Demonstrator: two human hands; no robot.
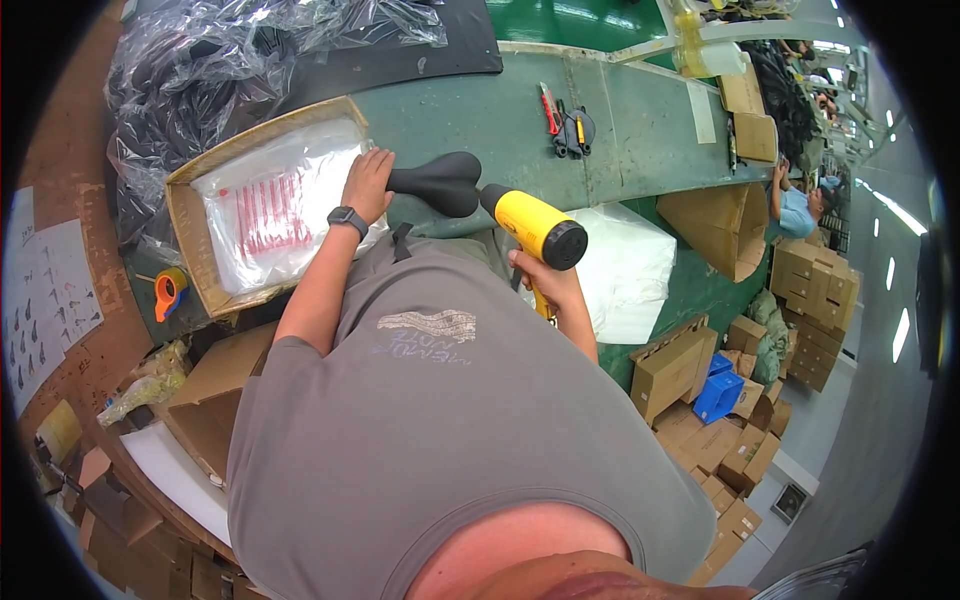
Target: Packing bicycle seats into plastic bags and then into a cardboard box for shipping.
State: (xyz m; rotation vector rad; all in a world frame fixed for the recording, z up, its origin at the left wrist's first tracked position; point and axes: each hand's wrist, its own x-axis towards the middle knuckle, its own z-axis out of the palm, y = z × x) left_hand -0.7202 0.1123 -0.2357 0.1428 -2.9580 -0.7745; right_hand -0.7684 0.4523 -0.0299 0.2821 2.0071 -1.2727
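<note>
Right hand, frame centre, fingers clenched round the handle of a yellow heat gun aimed left. Just beyond, left hand grips the black saddle's narrow end on the green worktop, beside a cardboard box.

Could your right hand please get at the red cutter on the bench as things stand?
Probably not: the right hand is shut on the yellow heat gun, and the red cutter lies far across the bench.
</note>
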